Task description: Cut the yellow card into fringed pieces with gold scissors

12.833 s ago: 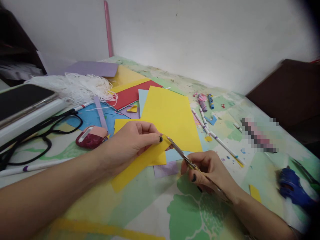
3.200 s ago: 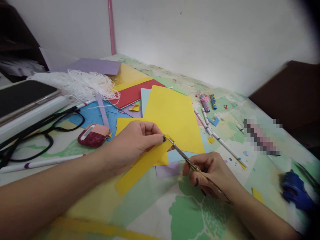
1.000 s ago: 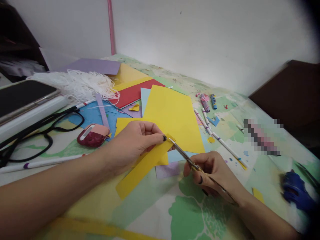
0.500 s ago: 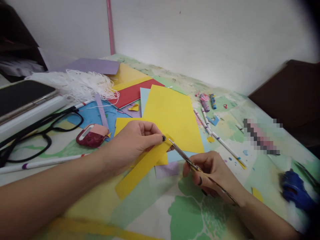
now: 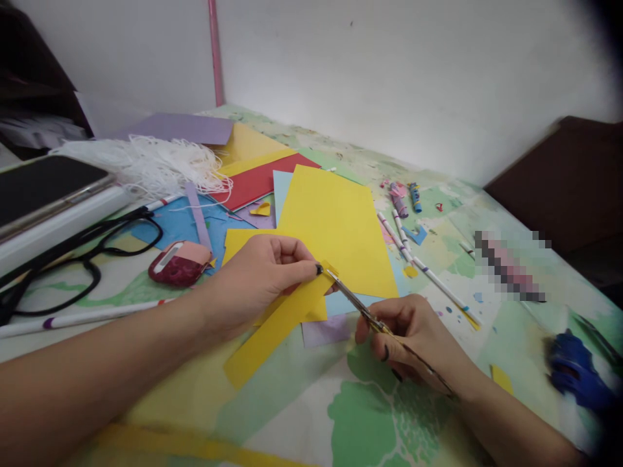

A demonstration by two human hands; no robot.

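My left hand (image 5: pixel 272 272) pinches a yellow paper strip (image 5: pixel 265 340) near its upper end, thumb on top; the strip slants down to the left. In my right hand (image 5: pixel 409 344) is a pair of scissors (image 5: pixel 353 298), its blades pointing up and left. The blade tips meet the paper's end just right of my left thumb. Whether the blades are apart is too small to tell. Behind and beneath the hands lies a large yellow sheet (image 5: pixel 335 227), over light blue paper. A lilac paper piece (image 5: pixel 326 331) lies below the strip.
At left are black-framed glasses (image 5: pixel 92 259), a maroon and pink case (image 5: pixel 180 263), a phone (image 5: pixel 48 185) and white string (image 5: pixel 146 162). Several white paper sticks (image 5: pixel 438 285), rolled paper pieces (image 5: pixel 398 200) and a blue glue gun (image 5: pixel 577 373) lie at right. A red sheet (image 5: pixel 263 178) is behind.
The scissor tips have shifted very slightly left, toward my left thumb. My right thumb has moved a little on the handle. My left hand and the strip have stayed nearly still.
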